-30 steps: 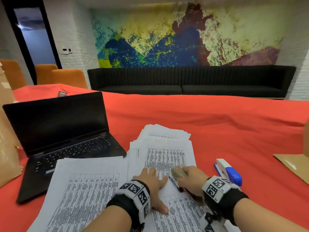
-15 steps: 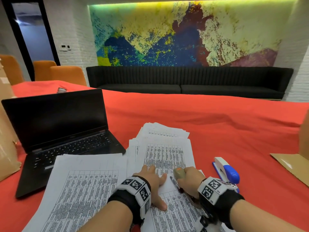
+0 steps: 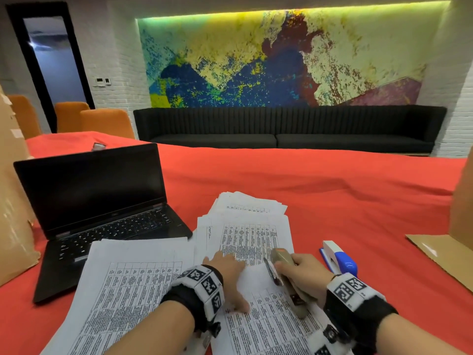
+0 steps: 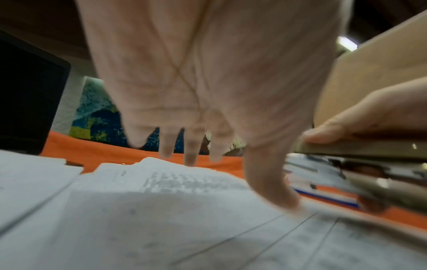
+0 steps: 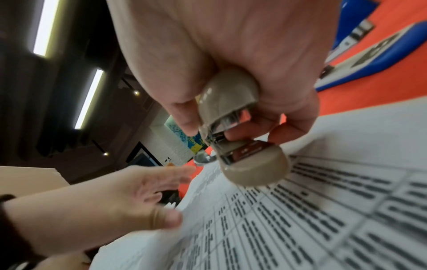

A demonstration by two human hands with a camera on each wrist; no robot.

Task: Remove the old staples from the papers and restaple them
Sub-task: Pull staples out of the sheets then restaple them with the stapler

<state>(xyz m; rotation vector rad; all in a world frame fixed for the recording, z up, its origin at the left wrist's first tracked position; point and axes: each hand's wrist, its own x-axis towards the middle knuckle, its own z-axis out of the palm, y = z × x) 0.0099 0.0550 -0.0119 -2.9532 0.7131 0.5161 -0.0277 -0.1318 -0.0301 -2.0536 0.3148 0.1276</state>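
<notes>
Printed table sheets lie in front of me on the red cloth, with more stacked behind. My left hand lies flat with straight fingers on the top sheet, thumb pressing the paper. My right hand grips a beige stapler just above the sheet's upper right corner. In the right wrist view the beige stapler sits between thumb and fingers over the printed sheet, and my left hand is spread beside it.
A blue and white stapler lies on the cloth right of my hand. An open black laptop stands at the left, another paper stack overlapping its front. Cardboard pieces stand at far left and right.
My head has tilted up a little, so the table sits lower in view. The right hand with the beige stapler has lifted and shifted slightly; the left hand stays flat on the sheet.
</notes>
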